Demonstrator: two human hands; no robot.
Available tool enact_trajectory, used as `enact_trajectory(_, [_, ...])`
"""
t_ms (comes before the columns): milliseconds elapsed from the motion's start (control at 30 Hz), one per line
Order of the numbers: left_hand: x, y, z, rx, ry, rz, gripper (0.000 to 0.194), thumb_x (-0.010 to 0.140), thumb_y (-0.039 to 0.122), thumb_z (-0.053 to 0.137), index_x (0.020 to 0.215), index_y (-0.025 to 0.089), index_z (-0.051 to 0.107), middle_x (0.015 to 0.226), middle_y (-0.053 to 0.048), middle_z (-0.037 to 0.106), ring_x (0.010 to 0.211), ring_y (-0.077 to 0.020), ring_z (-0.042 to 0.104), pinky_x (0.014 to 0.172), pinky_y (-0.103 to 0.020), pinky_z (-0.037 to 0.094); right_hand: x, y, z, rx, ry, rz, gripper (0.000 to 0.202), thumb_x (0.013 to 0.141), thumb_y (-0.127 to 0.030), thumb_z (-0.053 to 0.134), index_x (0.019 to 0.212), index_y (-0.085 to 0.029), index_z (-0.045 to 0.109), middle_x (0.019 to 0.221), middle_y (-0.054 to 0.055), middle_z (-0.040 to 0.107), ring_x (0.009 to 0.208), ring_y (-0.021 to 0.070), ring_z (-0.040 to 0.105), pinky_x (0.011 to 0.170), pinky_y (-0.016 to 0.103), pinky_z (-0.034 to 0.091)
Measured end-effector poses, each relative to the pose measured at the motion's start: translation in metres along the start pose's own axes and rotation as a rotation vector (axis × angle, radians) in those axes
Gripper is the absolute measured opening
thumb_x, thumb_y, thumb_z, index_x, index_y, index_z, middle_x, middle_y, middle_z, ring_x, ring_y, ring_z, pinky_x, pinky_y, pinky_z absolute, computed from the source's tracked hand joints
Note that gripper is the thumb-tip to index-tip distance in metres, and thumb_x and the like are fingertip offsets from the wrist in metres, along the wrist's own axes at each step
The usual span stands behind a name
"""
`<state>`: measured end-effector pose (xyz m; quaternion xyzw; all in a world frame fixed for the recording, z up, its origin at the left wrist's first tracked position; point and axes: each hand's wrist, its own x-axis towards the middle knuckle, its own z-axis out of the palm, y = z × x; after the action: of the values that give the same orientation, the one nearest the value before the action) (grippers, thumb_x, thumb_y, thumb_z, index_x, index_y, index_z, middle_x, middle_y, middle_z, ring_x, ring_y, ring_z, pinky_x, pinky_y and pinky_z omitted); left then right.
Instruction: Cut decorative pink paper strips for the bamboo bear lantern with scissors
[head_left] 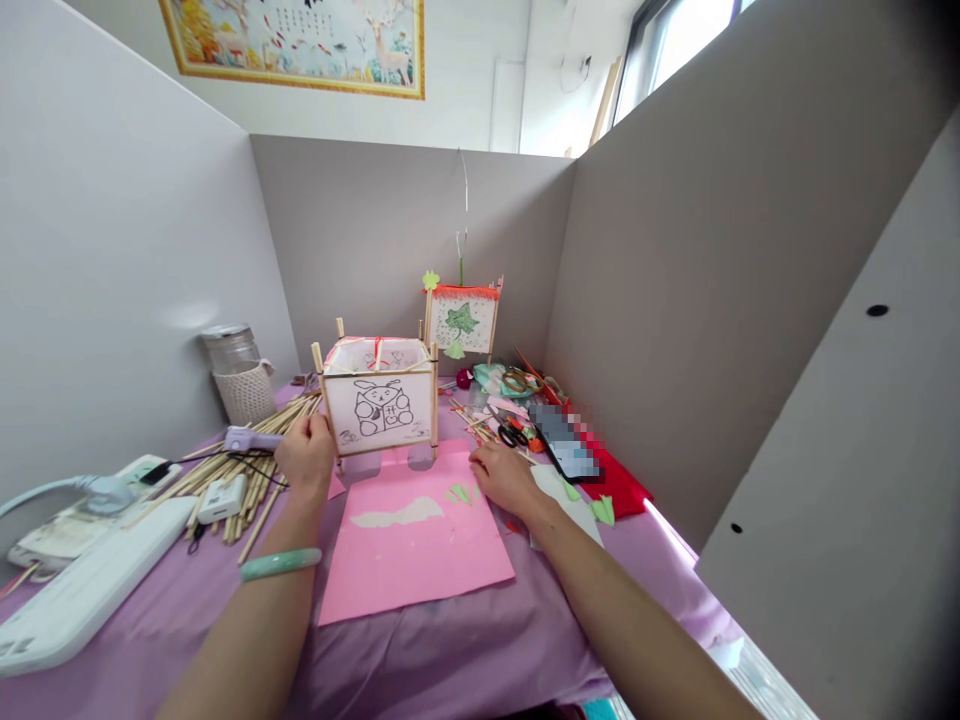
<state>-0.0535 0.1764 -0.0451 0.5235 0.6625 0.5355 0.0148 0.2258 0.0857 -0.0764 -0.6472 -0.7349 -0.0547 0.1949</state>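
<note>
My left hand [306,455] is closed beside the lower left post of a paper lantern [382,412] with wooden stick posts and a drawn rabbit. A lilac tool [251,440] reaches the back of this hand; what the fingers hold is hidden. My right hand [504,478] lies at the right edge of a pink sheet [427,560], its fingers curled together; anything between them is too small to tell. On the pink sheet are a torn white patch [397,514] and green paper bits [458,493].
Wooden sticks [251,480], a power strip [90,580] and a jar [240,375] are at the left. Behind stands another lantern [462,322] with a green leaf. At the right lie scissors [511,432], a phone [564,445] and red material [619,487]. Grey panels surround the table.
</note>
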Motion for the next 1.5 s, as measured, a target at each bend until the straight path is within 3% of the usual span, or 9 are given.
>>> enact_trajectory(200, [0.0027, -0.0056, 0.0053, 0.013, 0.013, -0.011, 0.034, 0.082, 0.037, 0.036, 0.067, 0.018, 0.061, 0.063, -0.005, 0.060, 0.064, -0.0206, 0.052, 0.055, -0.029, 0.030, -0.0006, -0.0010, 0.0025, 0.017, -0.022, -0.079, 0.023, 0.087, -0.023, 0.044, 0.090, -0.021, 0.067, 0.093, 0.004, 0.062, 0.093, 0.0150, 0.054, 0.079, 0.023, 0.037])
enact_trajectory(900, [0.0030, -0.0034, 0.0044, 0.013, 0.015, -0.015, 0.033, 0.082, 0.035, 0.037, 0.069, 0.018, 0.062, 0.061, -0.005, 0.059, 0.062, -0.0205, 0.050, 0.055, -0.029, 0.029, -0.0010, 0.0010, 0.0063, 0.051, 0.023, -0.092, 0.020, 0.086, -0.022, 0.047, 0.088, -0.020, 0.067, 0.092, 0.004, 0.061, 0.092, 0.0149, 0.054, 0.078, 0.023, 0.038])
enact_trajectory(1500, [-0.0016, 0.0006, 0.0013, 0.013, 0.016, 0.006, 0.031, 0.082, 0.032, 0.036, 0.059, 0.019, 0.053, 0.057, -0.004, 0.054, 0.058, -0.0191, 0.046, 0.054, -0.029, 0.026, -0.0006, -0.0008, 0.0058, 0.054, -0.011, -0.066, 0.022, 0.087, -0.023, 0.046, 0.092, -0.021, 0.067, 0.095, 0.004, 0.062, 0.094, 0.0154, 0.054, 0.080, 0.023, 0.038])
